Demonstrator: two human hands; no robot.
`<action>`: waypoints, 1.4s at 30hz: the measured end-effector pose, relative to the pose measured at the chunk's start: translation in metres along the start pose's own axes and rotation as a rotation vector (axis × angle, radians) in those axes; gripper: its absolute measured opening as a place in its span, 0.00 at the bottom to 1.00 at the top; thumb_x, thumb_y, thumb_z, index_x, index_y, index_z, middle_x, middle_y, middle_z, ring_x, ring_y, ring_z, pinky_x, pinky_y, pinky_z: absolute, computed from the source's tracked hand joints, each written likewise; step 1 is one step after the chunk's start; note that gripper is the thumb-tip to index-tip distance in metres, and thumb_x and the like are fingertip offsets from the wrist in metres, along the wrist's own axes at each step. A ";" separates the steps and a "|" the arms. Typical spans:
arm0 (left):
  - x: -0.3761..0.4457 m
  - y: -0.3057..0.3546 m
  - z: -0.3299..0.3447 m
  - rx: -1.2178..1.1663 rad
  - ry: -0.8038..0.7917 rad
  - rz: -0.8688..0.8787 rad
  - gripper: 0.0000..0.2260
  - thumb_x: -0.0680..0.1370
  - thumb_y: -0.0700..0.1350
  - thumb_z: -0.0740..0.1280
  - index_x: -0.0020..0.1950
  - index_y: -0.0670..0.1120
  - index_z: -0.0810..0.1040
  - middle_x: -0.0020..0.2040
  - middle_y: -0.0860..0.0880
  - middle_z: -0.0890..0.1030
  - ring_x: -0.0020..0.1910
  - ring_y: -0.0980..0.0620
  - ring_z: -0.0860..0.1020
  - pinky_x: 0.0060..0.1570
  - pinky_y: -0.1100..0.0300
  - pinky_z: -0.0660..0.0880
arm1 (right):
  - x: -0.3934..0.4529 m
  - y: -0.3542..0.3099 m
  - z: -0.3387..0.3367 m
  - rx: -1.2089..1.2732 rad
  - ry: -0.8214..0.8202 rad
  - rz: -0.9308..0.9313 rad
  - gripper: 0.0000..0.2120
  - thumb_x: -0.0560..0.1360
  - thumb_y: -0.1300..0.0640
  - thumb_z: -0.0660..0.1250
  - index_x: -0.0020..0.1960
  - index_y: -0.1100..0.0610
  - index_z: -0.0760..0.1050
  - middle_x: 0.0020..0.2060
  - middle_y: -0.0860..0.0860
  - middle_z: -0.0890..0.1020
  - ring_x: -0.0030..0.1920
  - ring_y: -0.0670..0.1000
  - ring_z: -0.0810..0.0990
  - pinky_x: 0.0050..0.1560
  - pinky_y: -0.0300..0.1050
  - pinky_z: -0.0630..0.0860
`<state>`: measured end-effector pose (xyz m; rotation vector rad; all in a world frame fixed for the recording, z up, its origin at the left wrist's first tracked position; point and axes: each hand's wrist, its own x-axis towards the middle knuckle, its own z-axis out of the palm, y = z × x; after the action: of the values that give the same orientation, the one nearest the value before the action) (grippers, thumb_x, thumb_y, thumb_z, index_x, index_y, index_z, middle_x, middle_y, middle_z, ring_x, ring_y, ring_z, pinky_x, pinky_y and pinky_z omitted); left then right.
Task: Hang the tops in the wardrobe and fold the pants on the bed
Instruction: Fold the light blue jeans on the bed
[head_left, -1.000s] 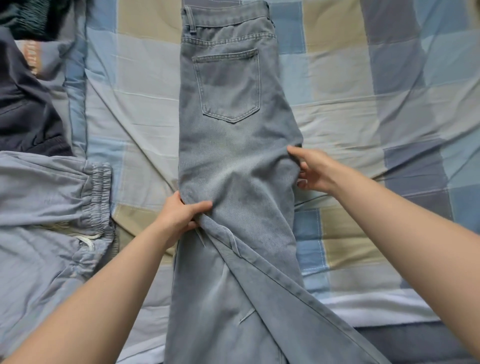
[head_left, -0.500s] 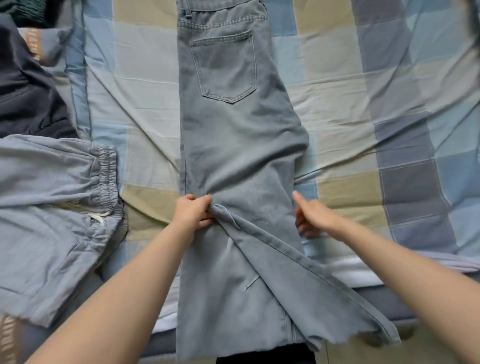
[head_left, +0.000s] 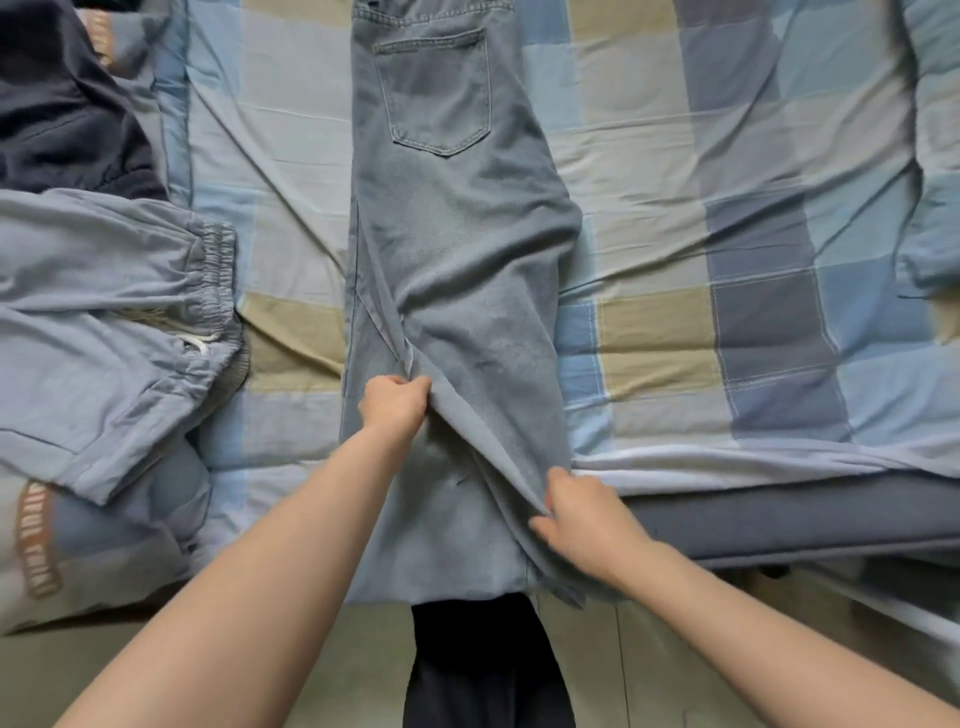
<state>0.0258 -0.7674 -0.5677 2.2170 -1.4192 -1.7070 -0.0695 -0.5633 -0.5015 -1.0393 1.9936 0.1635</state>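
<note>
Item 1: jeans (head_left: 457, 270), light blue denim, laid lengthwise down the middle of the bed (head_left: 727, 156), folded leg over leg with one back pocket (head_left: 434, 91) facing up near 12 o'clock. The waistband runs out of the top edge; the hems hang over the near bed edge at 6 o'clock. The upper leg is skewed, its edge running diagonally from centre toward 5 o'clock.

Item 2: left hand (head_left: 395, 402), at centre, fingers curled, pinching a fold of the upper leg's edge on the jeans.

Item 3: right hand (head_left: 582, 512), toward 5 o'clock from the left hand, fingers curled over the same leg's outer edge near the bed edge, gripping the denim.

Item 4: pale blue pants (head_left: 104, 322) with an elastic waistband and white drawstring, lying at 9 o'clock, apart from the jeans.

Item 5: dark navy garment (head_left: 57, 119), at 10 o'clock, touching the pale blue pants' upper edge.

Item 6: checked bedcover in blue, grey and tan squares, creased under and around the jeans.

Item 7: fabric with brown lettering (head_left: 36, 540), at 8 o'clock; wording too blurred to read.

Item 8: the person's dark trouser leg (head_left: 483, 665), at 6 o'clock, below the jeans' hems.
</note>
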 end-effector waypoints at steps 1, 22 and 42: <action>-0.001 -0.002 -0.003 -0.019 0.020 0.017 0.11 0.73 0.41 0.66 0.31 0.45 0.72 0.33 0.43 0.76 0.35 0.45 0.77 0.45 0.51 0.79 | -0.009 -0.010 0.005 0.048 -0.020 -0.010 0.10 0.75 0.49 0.65 0.48 0.54 0.67 0.51 0.61 0.80 0.53 0.61 0.78 0.49 0.49 0.72; -0.026 -0.111 -0.061 -0.220 -0.573 -0.148 0.10 0.81 0.44 0.64 0.62 0.45 0.78 0.54 0.50 0.85 0.51 0.52 0.84 0.42 0.59 0.81 | 0.064 0.022 0.033 0.930 0.325 0.483 0.13 0.76 0.52 0.67 0.54 0.60 0.74 0.45 0.53 0.78 0.47 0.53 0.76 0.51 0.47 0.73; -0.048 -0.119 -0.094 0.011 -0.872 -0.172 0.26 0.70 0.50 0.77 0.65 0.44 0.77 0.58 0.47 0.83 0.58 0.50 0.81 0.57 0.55 0.78 | 0.018 0.040 0.022 1.402 -0.217 0.359 0.08 0.75 0.49 0.64 0.50 0.51 0.77 0.33 0.43 0.82 0.33 0.42 0.77 0.39 0.42 0.65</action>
<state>0.1738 -0.7124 -0.5512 1.6642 -1.3172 -2.9350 -0.0894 -0.5385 -0.5388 0.2321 1.5013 -0.7953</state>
